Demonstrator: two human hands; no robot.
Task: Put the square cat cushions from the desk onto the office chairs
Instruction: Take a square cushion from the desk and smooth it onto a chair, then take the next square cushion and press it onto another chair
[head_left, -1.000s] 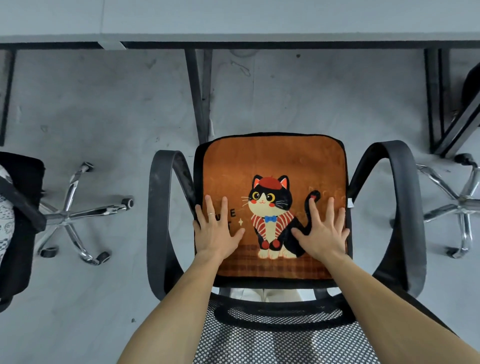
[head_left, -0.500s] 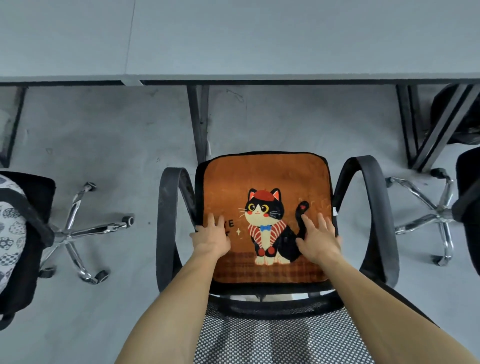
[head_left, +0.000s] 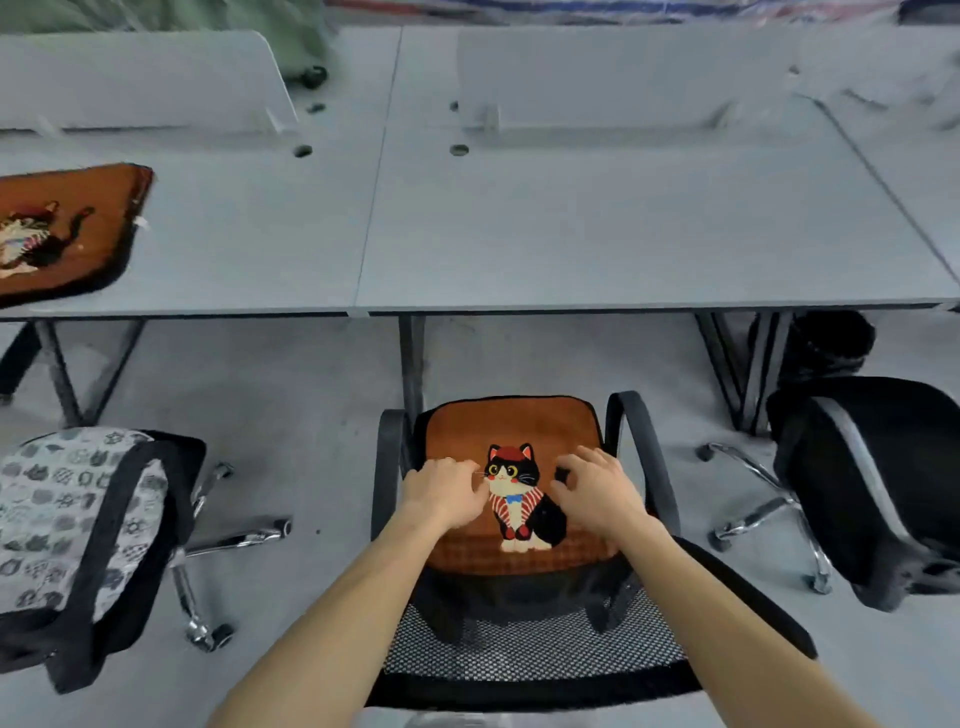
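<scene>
orange cushion (head_left: 511, 431) on chair (head_left: 644, 457); both hands' grip released; another cushion (head_left: 67, 234) on desk (head_left: 571, 234)

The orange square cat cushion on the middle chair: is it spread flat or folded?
Spread flat. The orange square cat cushion covers the seat, its whole cat print showing.

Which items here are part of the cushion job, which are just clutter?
Job:
- orange square cat cushion on the middle black mesh office chair, both hands on it
- second orange cat cushion on the grey desk
- right black office chair
- left chair's grey cat-print cushion

Clutter:
- grey desk dividers
- green cloth
</scene>
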